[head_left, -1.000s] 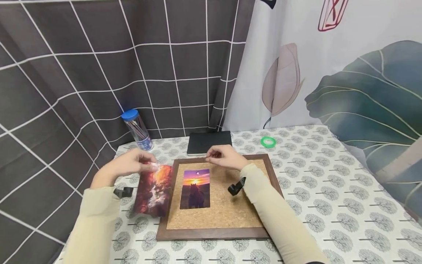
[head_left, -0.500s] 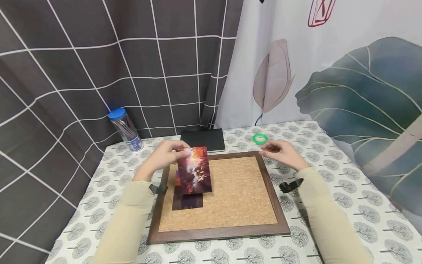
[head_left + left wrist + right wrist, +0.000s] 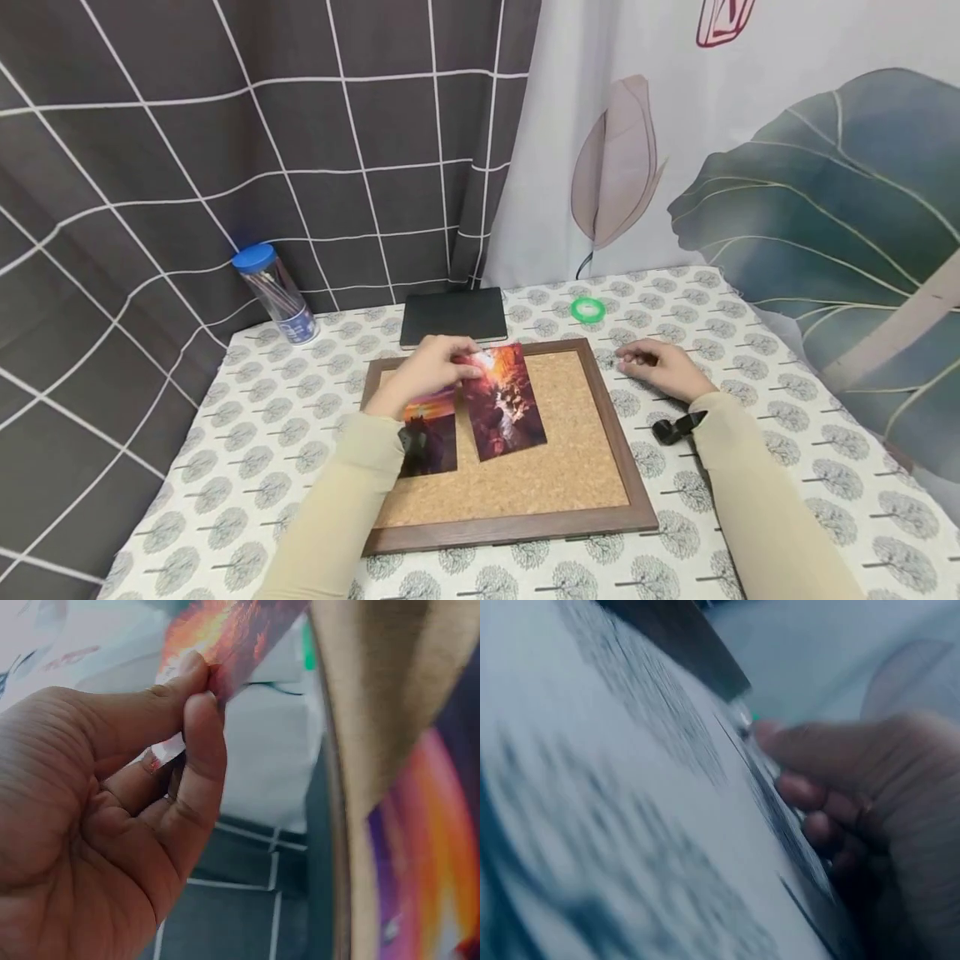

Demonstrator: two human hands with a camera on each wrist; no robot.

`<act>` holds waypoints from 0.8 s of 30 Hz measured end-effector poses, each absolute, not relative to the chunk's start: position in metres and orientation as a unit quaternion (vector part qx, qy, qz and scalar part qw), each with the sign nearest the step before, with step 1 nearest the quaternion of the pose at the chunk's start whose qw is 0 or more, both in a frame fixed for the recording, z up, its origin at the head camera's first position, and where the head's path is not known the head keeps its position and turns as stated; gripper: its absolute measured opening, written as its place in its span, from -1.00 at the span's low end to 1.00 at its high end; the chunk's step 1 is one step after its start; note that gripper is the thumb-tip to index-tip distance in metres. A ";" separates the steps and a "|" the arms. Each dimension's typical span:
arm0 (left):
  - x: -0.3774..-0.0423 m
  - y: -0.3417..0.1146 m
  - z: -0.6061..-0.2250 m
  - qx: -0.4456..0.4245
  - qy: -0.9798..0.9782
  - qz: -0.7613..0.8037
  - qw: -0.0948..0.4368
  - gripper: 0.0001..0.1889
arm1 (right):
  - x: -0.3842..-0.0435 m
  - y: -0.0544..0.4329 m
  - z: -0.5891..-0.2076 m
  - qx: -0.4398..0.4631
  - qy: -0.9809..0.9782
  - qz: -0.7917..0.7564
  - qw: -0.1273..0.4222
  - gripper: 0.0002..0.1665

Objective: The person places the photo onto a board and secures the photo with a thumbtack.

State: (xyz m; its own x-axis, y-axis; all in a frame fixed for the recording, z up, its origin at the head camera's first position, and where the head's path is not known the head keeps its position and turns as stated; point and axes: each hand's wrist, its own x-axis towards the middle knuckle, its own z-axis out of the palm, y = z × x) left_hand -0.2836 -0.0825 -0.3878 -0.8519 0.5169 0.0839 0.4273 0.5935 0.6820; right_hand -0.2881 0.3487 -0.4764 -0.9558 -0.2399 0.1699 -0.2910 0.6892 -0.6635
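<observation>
My left hand pinches the top left corner of a photo print between thumb and fingers, also plain in the left wrist view. The print, a fiery red and orange scene, hangs tilted close over the cork board. Partly behind my left hand and sleeve, a sunset photo with a dark silhouette lies on the board's left half. My right hand is low over the cloth, right of the frame, fingers curled. A small pale bit shows at its thumb tip; I cannot tell whether it is held.
A brown wooden frame edges the board. Behind it lies a black notebook. A green tape roll sits at the back, and a clear jar with a blue lid stands at back left. Tree-print cloth covers the table.
My left hand has carried the red photo rightward from beside the board, past the sunset photo, to over the middle cork. My right hand has left the board's top edge for the cloth at right.
</observation>
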 end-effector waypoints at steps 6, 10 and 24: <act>-0.284 -0.070 -0.412 0.286 0.914 0.285 0.042 -0.70 | -0.291 0.337 -0.483 0.183 -0.916 0.350 0.070 -0.73; -0.286 -0.066 -0.424 0.305 0.915 0.260 0.047 -0.66 | -0.288 0.334 -0.481 0.181 -0.916 0.349 0.078 -0.81; -0.286 -0.070 -0.434 0.320 0.917 0.227 0.067 -0.60 | -0.285 0.332 -0.484 0.173 -0.910 0.361 0.103 -0.91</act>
